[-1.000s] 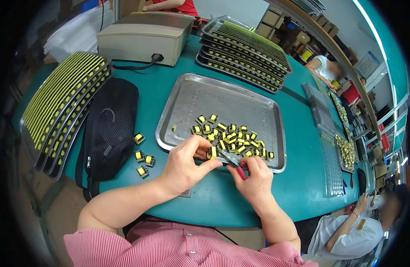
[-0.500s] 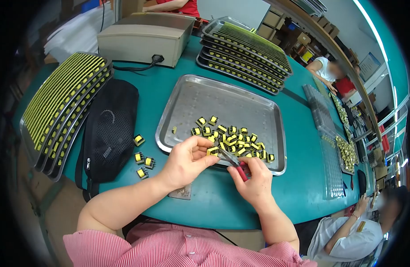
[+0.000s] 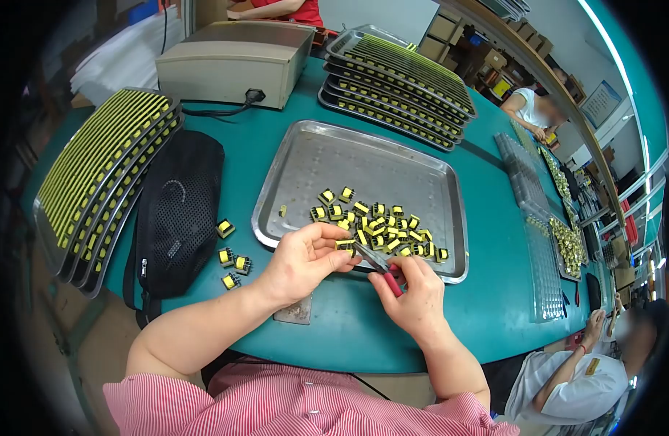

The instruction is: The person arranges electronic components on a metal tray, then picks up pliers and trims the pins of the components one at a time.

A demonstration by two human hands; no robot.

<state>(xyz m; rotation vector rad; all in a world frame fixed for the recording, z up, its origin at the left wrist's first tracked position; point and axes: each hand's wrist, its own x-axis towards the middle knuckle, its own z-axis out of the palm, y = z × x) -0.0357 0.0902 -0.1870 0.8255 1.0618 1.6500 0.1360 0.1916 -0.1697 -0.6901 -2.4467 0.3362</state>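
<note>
Yellow and black, a small coil component (image 3: 345,245) sits between the thumb and fingertips of the left hand (image 3: 298,263), which is pinched closed on it above the near edge of a metal tray (image 3: 378,156). Red-handled pliers (image 3: 379,264) are gripped in the right hand (image 3: 414,292), its fingers curled round the handles; their tips reach the right end of the held piece, though whether they bite on it is too small to tell. Inside the tray, similar components (image 3: 379,231) lie loose in a heap. Four more pieces (image 3: 242,264) rest on the green worktop (image 3: 465,327), between the tray and a black bag (image 3: 178,218). Loaded trays (image 3: 382,124) stand stacked beyond, right of a beige machine (image 3: 233,62), with another stack (image 3: 118,234) beside the bag
</note>
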